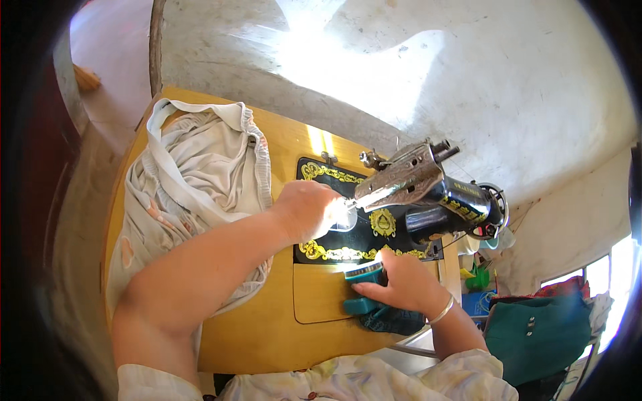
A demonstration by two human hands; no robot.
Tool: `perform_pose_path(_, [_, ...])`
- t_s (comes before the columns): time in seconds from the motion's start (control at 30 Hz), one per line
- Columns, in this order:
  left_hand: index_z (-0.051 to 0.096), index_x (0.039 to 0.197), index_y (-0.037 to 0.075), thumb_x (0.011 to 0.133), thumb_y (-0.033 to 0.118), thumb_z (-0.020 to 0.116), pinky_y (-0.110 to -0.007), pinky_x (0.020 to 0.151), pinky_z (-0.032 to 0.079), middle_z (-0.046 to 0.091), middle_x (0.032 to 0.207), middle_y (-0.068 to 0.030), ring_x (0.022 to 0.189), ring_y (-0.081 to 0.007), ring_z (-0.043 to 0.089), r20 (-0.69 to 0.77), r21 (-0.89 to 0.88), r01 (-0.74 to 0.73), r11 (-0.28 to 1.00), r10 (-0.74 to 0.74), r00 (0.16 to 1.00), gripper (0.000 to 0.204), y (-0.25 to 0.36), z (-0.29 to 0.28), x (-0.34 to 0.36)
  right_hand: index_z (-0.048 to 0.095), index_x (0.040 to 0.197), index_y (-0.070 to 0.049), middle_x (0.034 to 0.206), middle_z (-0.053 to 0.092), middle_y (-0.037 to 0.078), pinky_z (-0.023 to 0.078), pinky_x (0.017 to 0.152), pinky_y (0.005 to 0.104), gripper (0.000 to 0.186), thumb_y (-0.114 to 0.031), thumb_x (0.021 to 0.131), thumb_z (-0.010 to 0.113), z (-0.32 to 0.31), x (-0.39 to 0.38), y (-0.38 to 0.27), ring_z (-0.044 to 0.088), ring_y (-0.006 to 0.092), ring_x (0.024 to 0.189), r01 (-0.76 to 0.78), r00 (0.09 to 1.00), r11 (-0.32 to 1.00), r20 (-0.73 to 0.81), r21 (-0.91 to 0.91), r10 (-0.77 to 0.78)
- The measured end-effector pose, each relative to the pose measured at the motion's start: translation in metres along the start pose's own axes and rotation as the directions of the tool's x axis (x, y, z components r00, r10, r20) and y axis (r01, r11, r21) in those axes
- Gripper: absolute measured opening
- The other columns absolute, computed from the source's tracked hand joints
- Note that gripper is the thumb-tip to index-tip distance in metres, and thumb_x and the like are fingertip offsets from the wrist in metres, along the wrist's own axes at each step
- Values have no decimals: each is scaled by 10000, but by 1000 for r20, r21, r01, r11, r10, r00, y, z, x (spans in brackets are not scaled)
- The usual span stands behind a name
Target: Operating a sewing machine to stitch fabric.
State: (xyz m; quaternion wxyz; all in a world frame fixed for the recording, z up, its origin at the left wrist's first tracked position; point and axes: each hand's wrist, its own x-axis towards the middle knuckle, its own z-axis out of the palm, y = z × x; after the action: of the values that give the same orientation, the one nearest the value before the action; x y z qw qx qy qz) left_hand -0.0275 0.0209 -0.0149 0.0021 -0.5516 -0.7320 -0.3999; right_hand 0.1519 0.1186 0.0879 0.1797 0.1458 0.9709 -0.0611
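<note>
holding is the work of the right hand [404, 283]: its fingers and thumb are closed around a teal plastic hand lamp with a round, metal-rimmed head [360, 305], above the front part of a yellow wooden sewing table [244, 337]. the lamp's bright face points away from the person, toward the needle side of a black metal sewing machine with golden ornaments [461, 200]. how the long axis of the lamp lies i cannot tell well, because the palm covers its rear part.

the machine's arm has its long axis slanting — from the spoked handwheel [493, 211] at right, up and left to the engraved silver end cover [404, 175].

the left hand [309, 212] is at the needle area, with its fingers bent together; strong glare washes out the fingertips, so i cannot tell if they grip something. the needle and foot are also hard to make out there.

under the right hand lies a dark teal patterned cloth-like thing [394, 322], partly covered. a pale grey fabric garment with gathered elastic waistband [200, 150] fills the table's left side, and the left forearm crosses in front of it — its lower part is partly hidden.

at right, beyond the table, there are a dark green cloth [535, 334], a red cloth [565, 287] and a blue box [478, 304], which is partly blocked from view.
</note>
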Motion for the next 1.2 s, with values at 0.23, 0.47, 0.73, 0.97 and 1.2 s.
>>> perform_pose_path(0.23, [611,780,135,723,141,532,-342,662,485,622,783,-59,792,-241,611,151,1,-2,1000,2,989,97,4,-6,3,491,778,71,568,544,225,453,525,420,675,-589,688,600,-6,4,7,565,375,556,77,983,997,166,30,-81])
perform_pose_path(0.47, [618,799,133,746,150,525,-336,665,483,624,790,-67,794,-246,611,170,2,33,999,-33,985,109,8,-11,2,585,874,20,681,613,61,451,537,251,217,-183,804,612,7,37,30,561,103,595,52,972,790,-212,610,100])
perform_pose_path(0.73, [636,777,115,784,264,544,-343,647,481,627,763,-85,764,-257,614,160,-65,80,995,-69,985,176,8,-12,0,558,1020,4,957,590,94,466,812,293,283,101,754,557,51,72,61,558,147,888,248,917,686,-395,684,62])
perform_pose_path(0.97, [641,767,111,782,245,546,-341,621,485,628,756,-89,745,-258,618,136,-90,50,995,-37,990,165,4,-11,-2,563,921,-8,911,582,79,471,745,270,268,125,692,605,67,86,50,560,138,830,336,866,433,-456,836,208])
perform_pose_path(1.2, [574,739,118,714,173,566,-378,580,476,590,709,-64,683,-262,607,106,-31,28,999,-25,994,62,1,-5,-10,547,871,-1,887,573,83,462,720,273,237,150,691,576,69,87,28,558,145,794,387,865,360,-469,849,177])
